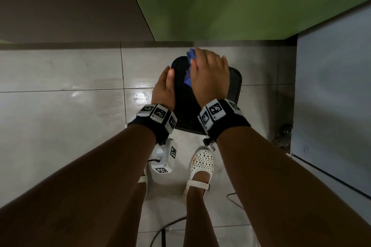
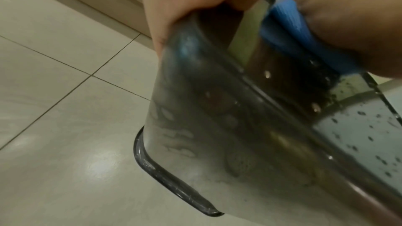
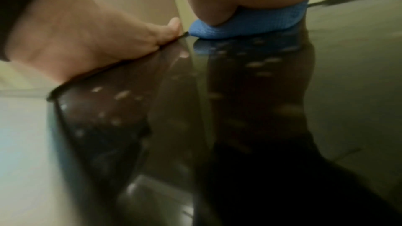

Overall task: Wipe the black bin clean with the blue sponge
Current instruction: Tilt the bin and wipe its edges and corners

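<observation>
The black bin (image 1: 183, 104) stands upside down on the tiled floor, its wet dark side speckled with droplets (image 2: 217, 126). My left hand (image 1: 165, 86) grips the left edge of its raised base, thumb on top (image 3: 87, 40). My right hand (image 1: 210, 76) lies over the base and holds the blue sponge (image 1: 189, 81) pressed against the bin. The sponge (image 3: 250, 23) is squashed under the palm and thumb near the far edge (image 2: 287, 28). The right fingers are hidden behind the hand.
A green wall (image 1: 241, 2) rises just behind the bin and a grey panel (image 1: 331, 96) stands close on the right. My white shoes (image 1: 200, 166) are in front of the bin. A black cable (image 1: 160, 232) trails on the glossy tiles (image 1: 60, 86).
</observation>
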Demonstrator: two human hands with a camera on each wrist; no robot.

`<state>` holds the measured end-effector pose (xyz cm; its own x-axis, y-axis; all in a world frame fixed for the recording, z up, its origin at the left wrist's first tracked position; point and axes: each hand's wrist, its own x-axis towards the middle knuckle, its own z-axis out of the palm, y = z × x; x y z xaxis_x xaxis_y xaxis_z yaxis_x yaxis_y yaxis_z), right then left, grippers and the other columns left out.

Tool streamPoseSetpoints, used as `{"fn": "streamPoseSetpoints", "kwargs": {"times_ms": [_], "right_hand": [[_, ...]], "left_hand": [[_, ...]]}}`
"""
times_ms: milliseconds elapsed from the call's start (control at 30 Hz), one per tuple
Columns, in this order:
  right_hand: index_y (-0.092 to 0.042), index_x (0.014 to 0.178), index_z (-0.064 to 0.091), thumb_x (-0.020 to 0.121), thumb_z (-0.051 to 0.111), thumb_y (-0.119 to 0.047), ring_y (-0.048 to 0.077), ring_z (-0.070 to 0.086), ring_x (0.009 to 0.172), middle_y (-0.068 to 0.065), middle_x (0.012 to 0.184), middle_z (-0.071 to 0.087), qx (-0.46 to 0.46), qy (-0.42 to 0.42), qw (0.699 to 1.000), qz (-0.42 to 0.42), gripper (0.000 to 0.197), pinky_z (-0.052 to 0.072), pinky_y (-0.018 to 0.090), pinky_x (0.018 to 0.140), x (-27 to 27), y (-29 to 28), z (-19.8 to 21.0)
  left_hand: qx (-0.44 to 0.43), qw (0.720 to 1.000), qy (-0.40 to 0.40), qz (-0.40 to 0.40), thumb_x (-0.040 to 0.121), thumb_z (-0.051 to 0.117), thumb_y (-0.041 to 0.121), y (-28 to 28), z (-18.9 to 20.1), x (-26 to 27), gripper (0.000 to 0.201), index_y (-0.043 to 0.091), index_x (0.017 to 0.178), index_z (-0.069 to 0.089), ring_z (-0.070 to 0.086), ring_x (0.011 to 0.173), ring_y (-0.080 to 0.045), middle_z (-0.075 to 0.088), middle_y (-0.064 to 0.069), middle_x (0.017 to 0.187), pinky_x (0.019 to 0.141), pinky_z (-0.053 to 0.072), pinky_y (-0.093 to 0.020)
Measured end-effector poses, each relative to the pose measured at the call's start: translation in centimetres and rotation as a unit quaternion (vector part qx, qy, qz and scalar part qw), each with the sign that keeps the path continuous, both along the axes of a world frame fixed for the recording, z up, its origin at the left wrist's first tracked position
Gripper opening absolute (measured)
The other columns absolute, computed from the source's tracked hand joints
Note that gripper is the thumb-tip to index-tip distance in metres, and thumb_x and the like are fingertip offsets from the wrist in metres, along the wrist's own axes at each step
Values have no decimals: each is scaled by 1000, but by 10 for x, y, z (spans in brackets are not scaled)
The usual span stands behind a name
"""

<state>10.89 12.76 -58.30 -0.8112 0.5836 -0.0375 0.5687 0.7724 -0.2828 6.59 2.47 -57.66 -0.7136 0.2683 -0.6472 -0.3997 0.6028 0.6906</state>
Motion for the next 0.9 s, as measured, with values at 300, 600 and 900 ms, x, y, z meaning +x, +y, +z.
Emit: {"fn": "streamPoseSetpoints", "kwargs": {"times_ms": [300, 600, 900], "right_hand": [[-8, 100, 66, 88, 38, -27, 32, 65, 90, 14, 94, 69, 36, -30, 974, -222, 36, 48, 50, 87, 31, 18, 2], [-8, 115, 58, 92, 40, -25, 27, 57, 108, 11, 112, 64, -32, -21, 998, -40, 33, 34, 45, 105, 1, -1, 11], [-21, 137, 38, 97, 35, -32, 32, 24, 138, 11, 143, 41, -34, -86, 996, 7, 42, 16, 51, 113, 20, 10, 15]], "left_hand": [[34, 999, 16, -18, 99, 27, 38, 2, -1, 0, 46, 25, 142, 32, 35, 135, -13, 40, 2, 147, 93, 24, -4], [52, 997, 31, -46, 100, 26, 32, 0, -10, -3, 43, 22, 141, 37, 45, 116, -8, 50, -4, 137, 84, 36, -3], [30, 999, 36, -14, 100, 28, 33, 2, -9, 0, 43, 18, 138, 41, 42, 128, -12, 48, -3, 141, 73, 25, 14]]}}
